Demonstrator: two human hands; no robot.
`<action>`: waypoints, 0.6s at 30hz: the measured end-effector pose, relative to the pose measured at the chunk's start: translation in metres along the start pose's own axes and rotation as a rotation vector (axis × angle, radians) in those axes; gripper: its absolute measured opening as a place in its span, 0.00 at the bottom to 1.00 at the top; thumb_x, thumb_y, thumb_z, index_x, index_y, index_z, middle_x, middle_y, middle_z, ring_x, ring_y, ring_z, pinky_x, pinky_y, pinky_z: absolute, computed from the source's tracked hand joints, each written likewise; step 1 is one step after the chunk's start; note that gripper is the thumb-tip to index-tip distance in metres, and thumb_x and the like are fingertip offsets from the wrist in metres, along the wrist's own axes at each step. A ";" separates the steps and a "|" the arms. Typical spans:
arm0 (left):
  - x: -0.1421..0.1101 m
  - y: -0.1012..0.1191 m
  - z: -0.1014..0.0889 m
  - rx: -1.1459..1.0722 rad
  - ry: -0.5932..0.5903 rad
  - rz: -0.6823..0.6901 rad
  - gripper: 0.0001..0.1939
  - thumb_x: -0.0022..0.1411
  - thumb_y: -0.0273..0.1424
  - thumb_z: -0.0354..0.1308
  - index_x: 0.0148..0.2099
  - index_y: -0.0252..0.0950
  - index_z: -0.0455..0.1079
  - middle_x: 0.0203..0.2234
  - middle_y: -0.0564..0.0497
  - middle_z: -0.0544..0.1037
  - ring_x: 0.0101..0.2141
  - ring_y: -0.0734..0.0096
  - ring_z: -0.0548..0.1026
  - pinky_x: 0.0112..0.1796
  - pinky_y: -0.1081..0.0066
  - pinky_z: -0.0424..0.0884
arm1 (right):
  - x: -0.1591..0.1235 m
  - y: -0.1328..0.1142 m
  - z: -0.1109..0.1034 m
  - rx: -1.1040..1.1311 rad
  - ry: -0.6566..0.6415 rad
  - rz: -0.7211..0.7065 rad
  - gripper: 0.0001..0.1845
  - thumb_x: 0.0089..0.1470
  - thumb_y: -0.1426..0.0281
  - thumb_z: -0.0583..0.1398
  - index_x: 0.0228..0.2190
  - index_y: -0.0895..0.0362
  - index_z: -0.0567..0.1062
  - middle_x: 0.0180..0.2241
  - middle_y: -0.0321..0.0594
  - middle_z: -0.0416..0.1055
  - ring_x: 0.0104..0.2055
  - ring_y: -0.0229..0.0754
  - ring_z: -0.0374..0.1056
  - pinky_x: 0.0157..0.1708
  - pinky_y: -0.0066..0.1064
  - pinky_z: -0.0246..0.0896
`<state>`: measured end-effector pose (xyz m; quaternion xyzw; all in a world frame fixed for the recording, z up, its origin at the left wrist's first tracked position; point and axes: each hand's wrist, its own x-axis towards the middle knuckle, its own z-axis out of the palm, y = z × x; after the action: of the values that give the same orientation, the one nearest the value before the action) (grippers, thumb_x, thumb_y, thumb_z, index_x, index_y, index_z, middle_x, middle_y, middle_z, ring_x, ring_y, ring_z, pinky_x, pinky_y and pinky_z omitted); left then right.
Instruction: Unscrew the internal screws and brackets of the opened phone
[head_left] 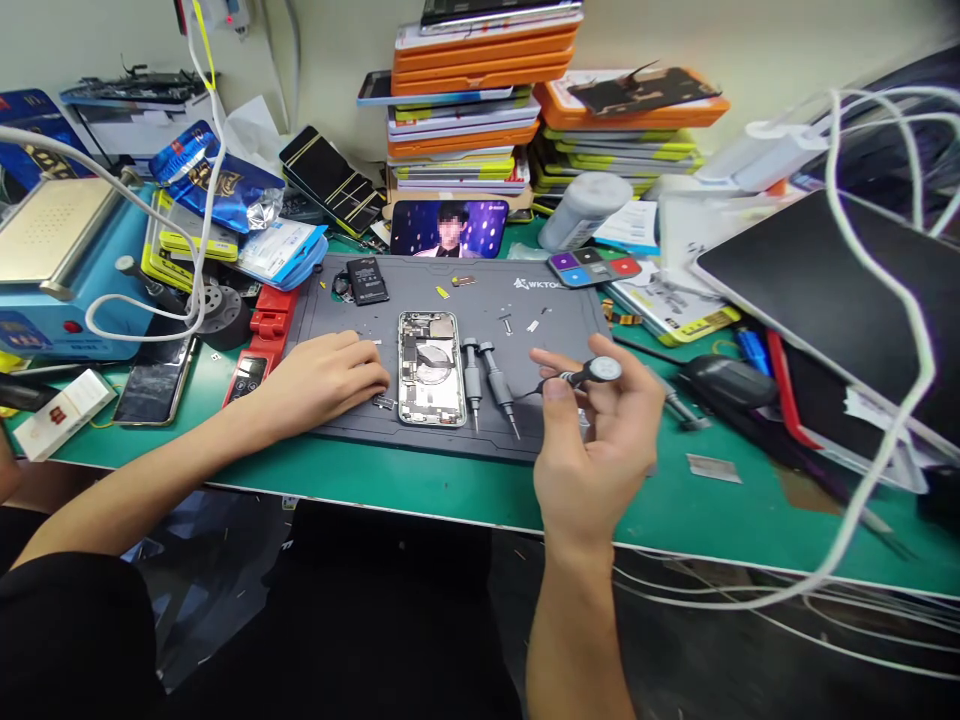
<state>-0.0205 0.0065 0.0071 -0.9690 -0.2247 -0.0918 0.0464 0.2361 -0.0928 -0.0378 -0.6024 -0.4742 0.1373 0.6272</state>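
Observation:
An opened phone point(433, 375) lies face up on the dark grey work mat point(352, 435), its boards and round coil exposed. Left of it, my left hand point(334, 370) rests on the mat, fingers loosely bent and lying on the surface, holding nothing that I can see. A small metal part point(385, 402) lies by its fingertips. My right hand point(596, 440) grips a screwdriver point(595, 371) over the mat's right side, its tip pointing left. Between phone and right hand lie two grey screwdrivers point(472, 380), tips toward me. A removed black battery point(367, 281) is farther back.
A lit phone point(448, 228) stands at the mat's back edge before stacked orange and yellow boxes point(480, 60). A blue machine point(75, 260) and a red device point(259, 345) are at left. On the right are a white cable point(900, 300) and a dark laptop-like slab point(825, 290).

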 end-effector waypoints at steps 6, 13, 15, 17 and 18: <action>-0.002 -0.001 0.000 -0.075 0.019 -0.034 0.15 0.79 0.33 0.49 0.48 0.37 0.77 0.41 0.47 0.80 0.39 0.66 0.74 0.40 0.68 0.70 | 0.000 0.003 0.000 -0.027 0.022 0.000 0.23 0.66 0.62 0.61 0.60 0.51 0.69 0.50 0.44 0.81 0.54 0.48 0.79 0.58 0.53 0.71; -0.007 -0.004 0.004 -0.158 0.021 -0.066 0.14 0.78 0.30 0.50 0.51 0.38 0.78 0.40 0.48 0.79 0.39 0.67 0.73 0.40 0.67 0.69 | 0.000 0.002 0.000 -0.015 0.025 0.001 0.23 0.66 0.62 0.61 0.60 0.52 0.69 0.50 0.45 0.82 0.54 0.48 0.79 0.55 0.50 0.73; -0.008 -0.004 0.004 -0.172 0.019 -0.084 0.14 0.78 0.31 0.50 0.51 0.38 0.78 0.40 0.48 0.79 0.39 0.66 0.73 0.40 0.67 0.69 | 0.000 0.001 0.000 -0.017 0.027 0.005 0.23 0.66 0.62 0.61 0.60 0.53 0.69 0.50 0.45 0.82 0.54 0.48 0.79 0.55 0.50 0.72; -0.008 -0.004 0.004 -0.171 0.023 -0.099 0.14 0.78 0.33 0.51 0.51 0.38 0.78 0.40 0.48 0.80 0.39 0.66 0.73 0.40 0.67 0.69 | 0.000 0.000 0.000 -0.014 0.029 0.005 0.24 0.65 0.62 0.62 0.60 0.53 0.69 0.50 0.45 0.82 0.54 0.48 0.79 0.55 0.49 0.72; -0.008 -0.004 0.003 -0.167 0.027 -0.104 0.14 0.78 0.34 0.52 0.51 0.38 0.78 0.39 0.48 0.80 0.38 0.66 0.73 0.40 0.67 0.69 | 0.000 0.000 0.000 -0.014 0.028 0.005 0.24 0.65 0.62 0.62 0.60 0.53 0.69 0.50 0.45 0.82 0.54 0.48 0.79 0.55 0.49 0.72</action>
<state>-0.0284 0.0071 0.0025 -0.9552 -0.2654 -0.1257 -0.0363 0.2357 -0.0927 -0.0382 -0.6096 -0.4648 0.1271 0.6294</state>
